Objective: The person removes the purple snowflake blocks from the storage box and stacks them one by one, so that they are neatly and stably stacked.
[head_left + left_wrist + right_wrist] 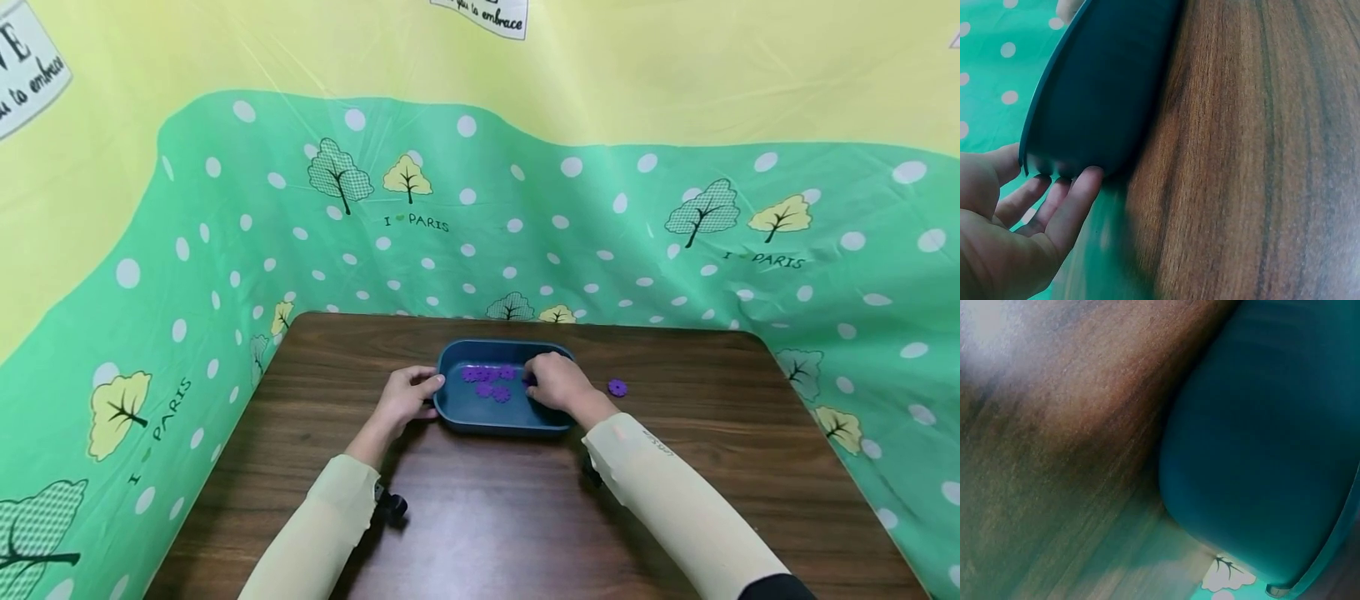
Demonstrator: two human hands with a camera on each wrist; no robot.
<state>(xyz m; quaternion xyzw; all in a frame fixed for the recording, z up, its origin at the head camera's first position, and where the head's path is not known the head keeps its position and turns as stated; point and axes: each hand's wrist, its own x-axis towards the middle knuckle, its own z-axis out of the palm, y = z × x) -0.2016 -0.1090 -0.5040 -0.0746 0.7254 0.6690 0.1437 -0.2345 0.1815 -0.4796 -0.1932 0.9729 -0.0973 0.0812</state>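
Note:
A dark blue rectangular tray (495, 429) stands on the table with several small purple flower-shaped pieces (483, 375) in its left and middle part. My left hand (405, 396) grips the tray's left end. In the left wrist view its fingers (1075, 209) touch the outer wall, with the thumb at the rim. Inside the right end of the tray, my right hand (558, 382) points down with curled fingers; a bit of purple shows at the fingertips, which are mostly hidden. The right wrist view shows the tray's outer wall (1260, 444), not the hand.
One loose purple flower-shaped piece (617, 387) lies on the wooden table (480, 517), right of the tray. A green and yellow printed cloth (465, 242) hangs behind and beside the table. A small black device (392, 507) sits at the left wrist.

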